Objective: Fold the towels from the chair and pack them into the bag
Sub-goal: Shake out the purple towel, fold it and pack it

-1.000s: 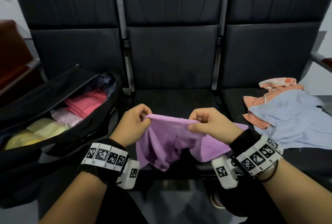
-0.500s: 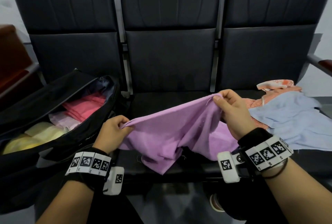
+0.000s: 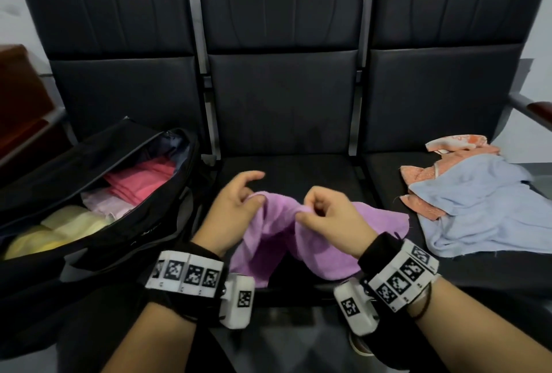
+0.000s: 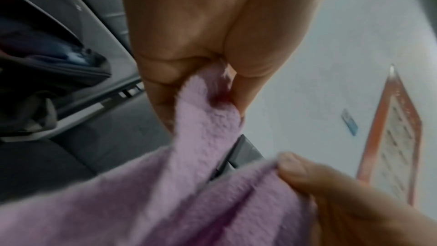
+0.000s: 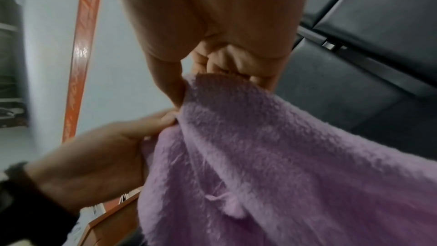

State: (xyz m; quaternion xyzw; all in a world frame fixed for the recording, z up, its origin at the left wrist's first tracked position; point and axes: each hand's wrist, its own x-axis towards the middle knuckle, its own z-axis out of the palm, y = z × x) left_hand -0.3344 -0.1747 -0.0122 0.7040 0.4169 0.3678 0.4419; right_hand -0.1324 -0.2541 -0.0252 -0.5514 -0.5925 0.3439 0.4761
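Centre frame: left hand (image 3: 236, 208) and right hand (image 3: 325, 211) each pinch the purple towel (image 3: 268, 241) edge, grips close together. Open bag (image 3: 98, 217) lower left.

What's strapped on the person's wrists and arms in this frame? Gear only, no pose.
Each wrist carries a black cuff wrapped by a white band of square black-and-white markers: left band, right band. A white boxy camera unit with its own marker hangs inside each wrist. Forearms are bare; a thin black cord loops the right wrist.
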